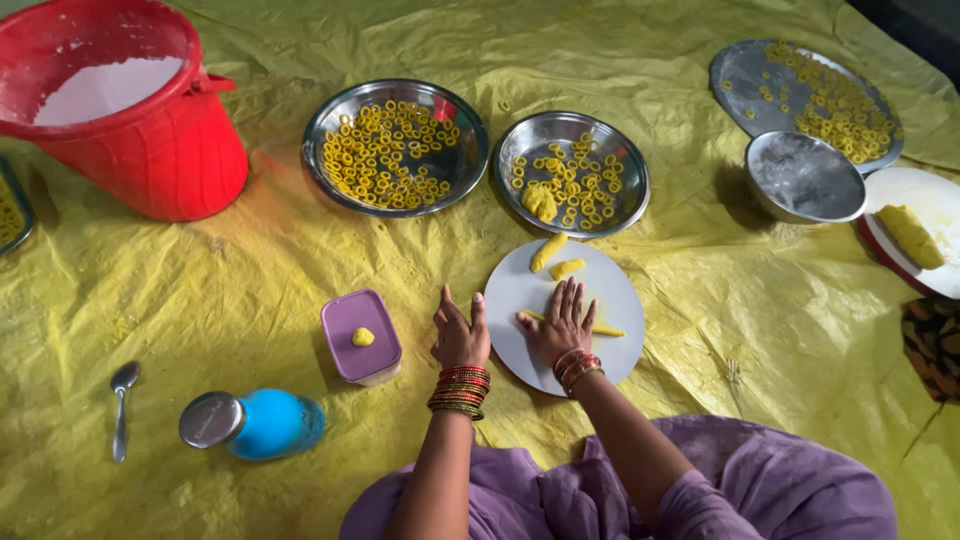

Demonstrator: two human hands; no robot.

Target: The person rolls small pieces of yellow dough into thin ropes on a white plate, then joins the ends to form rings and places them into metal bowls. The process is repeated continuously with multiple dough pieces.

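Note:
My right hand lies flat, fingers spread, on a thin yellow dough rope that rests on a round white board. Two short dough pieces lie at the board's far edge. My left hand rests open on the yellow sheet just left of the board, touching its rim. Both wrists wear red and gold bangles. Beyond the board, two steel plates hold several small yellow dough rings; the right one also carries a dough lump.
A purple lidded box with a dough bit on top, a blue bottle lying down and a spoon sit left. A red bucket of white flour stands far left. At right: a steel tray of rings, a steel bowl, and a white board with dough.

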